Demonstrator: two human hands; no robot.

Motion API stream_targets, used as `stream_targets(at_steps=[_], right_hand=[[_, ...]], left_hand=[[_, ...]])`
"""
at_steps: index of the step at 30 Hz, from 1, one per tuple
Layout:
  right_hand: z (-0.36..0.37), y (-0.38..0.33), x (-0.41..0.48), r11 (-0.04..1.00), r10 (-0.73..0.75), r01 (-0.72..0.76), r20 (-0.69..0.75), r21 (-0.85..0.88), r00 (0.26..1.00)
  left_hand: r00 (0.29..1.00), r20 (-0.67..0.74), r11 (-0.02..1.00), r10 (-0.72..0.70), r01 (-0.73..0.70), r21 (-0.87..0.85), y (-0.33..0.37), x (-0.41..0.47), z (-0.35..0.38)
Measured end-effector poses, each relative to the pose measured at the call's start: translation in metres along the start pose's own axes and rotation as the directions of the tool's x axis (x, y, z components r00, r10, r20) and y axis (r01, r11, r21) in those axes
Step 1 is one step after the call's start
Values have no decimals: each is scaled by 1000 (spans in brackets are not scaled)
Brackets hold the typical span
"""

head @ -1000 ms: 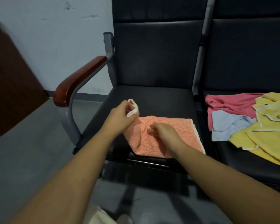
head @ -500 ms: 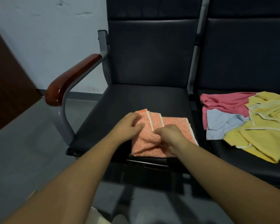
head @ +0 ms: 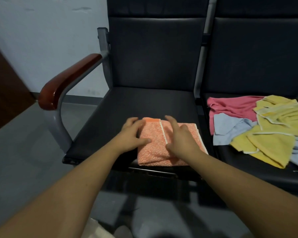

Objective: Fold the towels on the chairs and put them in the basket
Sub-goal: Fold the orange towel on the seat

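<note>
Orange towel (head: pixel 153 148) flap has been folded down on chair seat (head: pixel 144 103). Left grip (head: pixel 132 134), right grip (head: pixel 181 141) laid flat, unclenched; fold judged nearly complete.

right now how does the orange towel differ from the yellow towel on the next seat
The orange towel is folded; the yellow towel is crumpled. The orange towel lies alone under the left hand and right hand; the yellow towel sits untouched in a heap of others. Both have white edging.
</note>
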State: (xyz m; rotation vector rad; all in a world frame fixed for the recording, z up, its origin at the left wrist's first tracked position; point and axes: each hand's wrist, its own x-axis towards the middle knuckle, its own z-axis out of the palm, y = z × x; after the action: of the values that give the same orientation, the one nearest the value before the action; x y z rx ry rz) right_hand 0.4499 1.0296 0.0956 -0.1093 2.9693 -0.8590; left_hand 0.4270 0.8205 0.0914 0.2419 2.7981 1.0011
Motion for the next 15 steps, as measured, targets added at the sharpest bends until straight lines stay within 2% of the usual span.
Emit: stream_targets(at_steps=[2,4,8,12,14,15], right_hand=[[7,5,0,981,-25,37,64,-189,998],[15,8,-1,975,6,29,154,-222,988],[22,7,-2,995,-5,25,206,-95,979],[19,-4,-4,995,-65,54,140,80,988],[22,-13,-5,982,-113,88,145,167,983],[24,-18,-4,970,-114,73,167,234,979]], left_hand=[[979,-131,987,-158,154,-46,0,2,-1],[949,-130,955,-286,270,-124,3,4,1],[897,-1,852,-442,419,-315,7,4,3],[884,155,745,-441,457,-486,10,-7,-7],[889,156,702,-431,439,-561,12,-12,-12],[892,126,713,-434,426,-558,13,-13,-15]])
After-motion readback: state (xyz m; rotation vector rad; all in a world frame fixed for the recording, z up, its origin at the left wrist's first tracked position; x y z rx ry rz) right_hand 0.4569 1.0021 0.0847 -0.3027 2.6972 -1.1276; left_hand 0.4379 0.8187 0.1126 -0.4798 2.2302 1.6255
